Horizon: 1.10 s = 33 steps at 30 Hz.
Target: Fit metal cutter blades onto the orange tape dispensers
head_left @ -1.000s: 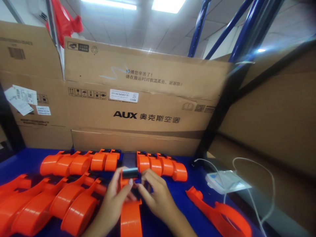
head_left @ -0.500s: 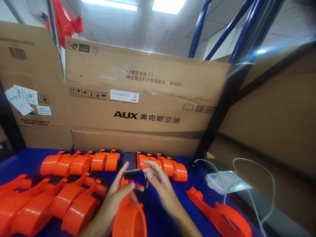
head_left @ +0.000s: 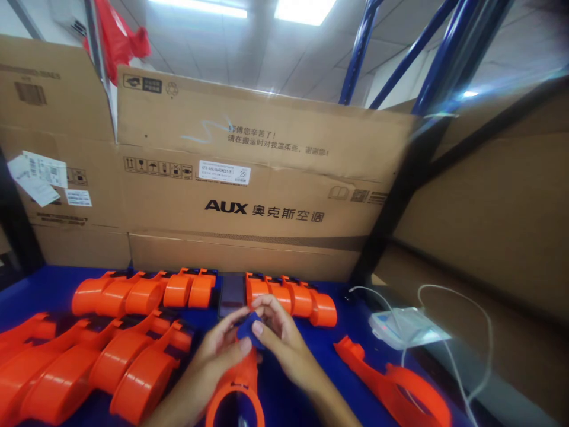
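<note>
An orange tape dispenser is between my hands, its round hoop turned down and toward me at the bottom edge. My left hand is closed around its upper end, thumb along the near side. A small blue piece sits at that end, and my right hand pinches it between thumb and fingers. My fingers hide much of the joint, so I cannot tell how the blue piece is seated. Close by on the left lie several similar orange dispensers with dark ends.
A back row of orange dispensers flanks a dark phone-like device. To the right lie another orange dispenser, a clear plastic box and a white cable. A cardboard panel stands behind the blue surface.
The dispenser has tilted so its hoop opening faces me more. Its dark-edged end has turned away, and the blue piece shows more. My right hand has closed in on it, nearer my left.
</note>
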Motion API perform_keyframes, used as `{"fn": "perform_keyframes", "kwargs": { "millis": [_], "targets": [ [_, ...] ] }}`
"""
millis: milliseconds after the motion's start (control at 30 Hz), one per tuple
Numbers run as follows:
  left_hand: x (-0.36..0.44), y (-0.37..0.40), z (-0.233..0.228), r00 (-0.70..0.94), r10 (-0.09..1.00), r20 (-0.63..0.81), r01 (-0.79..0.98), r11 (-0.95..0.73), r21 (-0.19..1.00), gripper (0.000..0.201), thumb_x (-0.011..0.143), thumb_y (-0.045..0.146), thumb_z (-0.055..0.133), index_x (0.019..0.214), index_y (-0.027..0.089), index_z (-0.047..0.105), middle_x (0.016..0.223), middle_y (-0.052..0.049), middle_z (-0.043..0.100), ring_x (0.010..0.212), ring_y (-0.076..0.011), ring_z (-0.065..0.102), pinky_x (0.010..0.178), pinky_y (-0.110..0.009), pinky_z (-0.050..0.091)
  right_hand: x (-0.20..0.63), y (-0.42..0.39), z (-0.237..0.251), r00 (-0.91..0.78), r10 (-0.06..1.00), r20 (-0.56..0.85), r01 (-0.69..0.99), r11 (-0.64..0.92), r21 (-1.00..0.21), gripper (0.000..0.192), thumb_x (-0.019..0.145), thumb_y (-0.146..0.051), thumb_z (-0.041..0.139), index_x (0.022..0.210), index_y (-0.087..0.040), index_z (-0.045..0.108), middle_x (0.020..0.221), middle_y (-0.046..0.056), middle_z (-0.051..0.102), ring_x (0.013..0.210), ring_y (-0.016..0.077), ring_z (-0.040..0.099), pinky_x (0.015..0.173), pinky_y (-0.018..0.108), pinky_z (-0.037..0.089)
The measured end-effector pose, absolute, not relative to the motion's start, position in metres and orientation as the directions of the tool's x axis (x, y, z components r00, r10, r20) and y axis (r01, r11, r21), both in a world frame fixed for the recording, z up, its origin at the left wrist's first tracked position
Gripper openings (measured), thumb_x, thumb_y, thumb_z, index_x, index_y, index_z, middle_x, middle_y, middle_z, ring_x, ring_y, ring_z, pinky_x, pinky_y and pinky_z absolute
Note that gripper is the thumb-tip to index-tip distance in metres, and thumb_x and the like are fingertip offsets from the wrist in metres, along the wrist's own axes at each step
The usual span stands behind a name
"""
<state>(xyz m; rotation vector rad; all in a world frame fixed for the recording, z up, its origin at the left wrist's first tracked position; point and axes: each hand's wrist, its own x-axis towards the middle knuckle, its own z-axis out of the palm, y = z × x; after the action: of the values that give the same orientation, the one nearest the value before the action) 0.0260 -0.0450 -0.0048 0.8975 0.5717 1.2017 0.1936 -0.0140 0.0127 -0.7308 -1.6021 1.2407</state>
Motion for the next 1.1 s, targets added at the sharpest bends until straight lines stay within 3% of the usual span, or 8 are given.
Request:
{"fn": "perform_keyframes", "kwargs": {
  "millis": [100,267,433,567,633,733,933,1100],
  "targets": [
    [0.024,-0.043,-0.001,0.221,0.965,0.138,-0.477,-0.016,0.879,0.036,0.084,0.030,0.076,0.118,0.020,0.073,0.126,-0.013,0.072,0.124,-0.0322,0.061,0.111,-0.044,0.043,0.192,-0.013,0.011,-0.386,0.853,0.351,-0.057,0.358,-0.932,0.038,0.087,-0.048,0.071,0.112,-0.026,0.053,0.095,0.002,0.055,0.087,0.0177,0.054,0.078,0.028,0.046],
    [0.021,-0.043,-0.002,0.211,0.969,0.130,-0.449,-0.022,0.893,0.041,0.082,0.031,0.077,0.121,0.019,0.072,0.125,-0.014,0.073,0.123,-0.0339,0.062,0.110,-0.046,0.043,0.191,-0.012,0.010,-0.432,0.823,0.370,-0.037,0.394,-0.919,0.034,0.091,-0.047,0.067,0.112,-0.026,0.050,0.095,0.001,0.052,0.087,0.0172,0.052,0.078,0.028,0.045],
    [0.020,-0.034,-0.009,0.151,0.988,0.022,-0.540,0.064,0.839,0.036,0.077,0.036,0.080,0.106,0.016,0.076,0.103,-0.014,0.081,0.102,-0.0352,0.074,0.089,-0.044,0.058,0.197,-0.013,0.017,-0.412,0.832,0.372,0.171,0.472,-0.865,0.022,0.103,-0.043,0.041,0.108,-0.025,0.053,0.093,0.002,0.055,0.082,0.0180,0.054,0.078,0.032,0.046],
    [0.016,-0.026,-0.013,0.144,0.988,-0.059,-0.629,0.137,0.766,0.036,0.076,0.042,0.079,0.095,0.012,0.077,0.090,-0.015,0.082,0.094,-0.0345,0.076,0.083,-0.042,0.060,0.207,-0.016,0.020,-0.555,0.788,0.267,0.574,0.595,-0.563,0.011,0.087,-0.024,0.064,0.079,-0.021,0.057,0.086,0.002,0.060,0.087,0.0215,0.053,0.081,0.035,0.042],
    [0.014,-0.025,-0.014,0.166,0.983,-0.076,-0.649,0.167,0.742,0.038,0.077,0.044,0.077,0.097,0.011,0.076,0.093,-0.016,0.081,0.099,-0.0344,0.075,0.083,-0.040,0.060,0.209,-0.019,0.017,-0.610,0.767,0.200,0.644,0.627,-0.439,0.013,0.075,-0.018,0.072,0.076,-0.021,0.059,0.088,0.003,0.062,0.088,0.0220,0.053,0.083,0.035,0.041],
    [0.013,-0.027,-0.015,0.192,0.978,-0.077,-0.662,0.188,0.726,0.040,0.078,0.044,0.076,0.101,0.012,0.075,0.097,-0.015,0.081,0.101,-0.0340,0.074,0.083,-0.039,0.060,0.207,-0.021,0.012,-0.636,0.755,0.156,0.674,0.643,-0.363,0.011,0.072,-0.015,0.071,0.071,-0.020,0.061,0.090,0.004,0.064,0.088,0.0219,0.055,0.082,0.033,0.041],
    [0.020,-0.040,-0.006,0.240,0.968,-0.079,-0.732,0.234,0.640,0.036,0.076,0.036,0.079,0.106,0.015,0.074,0.099,-0.013,0.081,0.101,-0.0337,0.074,0.082,-0.041,0.061,0.209,-0.010,0.012,-0.495,0.845,0.203,0.744,0.533,-0.404,0.018,0.068,-0.009,0.061,0.063,-0.021,0.048,0.065,-0.001,0.057,0.064,0.0157,0.051,0.057,0.025,0.031],
    [0.024,-0.046,-0.009,0.200,0.979,-0.044,-0.680,0.171,0.713,0.038,0.080,0.030,0.078,0.116,0.020,0.069,0.109,-0.012,0.079,0.103,-0.0318,0.073,0.083,-0.040,0.060,0.214,0.001,0.009,-0.244,0.911,0.332,0.684,0.404,-0.608,0.018,0.074,-0.009,0.055,0.064,-0.022,0.046,0.056,-0.005,0.050,0.054,0.0127,0.046,0.052,0.024,0.028]
  ]
}}
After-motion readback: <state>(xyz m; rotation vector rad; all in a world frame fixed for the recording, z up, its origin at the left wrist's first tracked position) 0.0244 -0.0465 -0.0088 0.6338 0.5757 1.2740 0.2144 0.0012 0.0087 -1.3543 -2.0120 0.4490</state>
